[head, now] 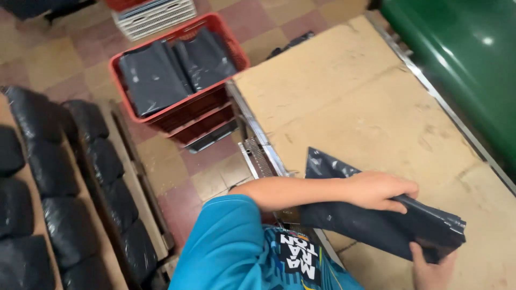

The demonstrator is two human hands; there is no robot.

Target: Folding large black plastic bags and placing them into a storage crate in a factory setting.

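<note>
Black bags — a folded stack — are clamped by the left hand from above and the right hand at the end, over the near edge of the bench. Beyond them the board is left open; a red crate is set on the tiled floor.

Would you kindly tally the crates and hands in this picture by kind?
Red plastic crates: 1
White plastic crates: 1
Left hand and right hand, both gripping the black plastic bag: 2
Total: 4
</note>
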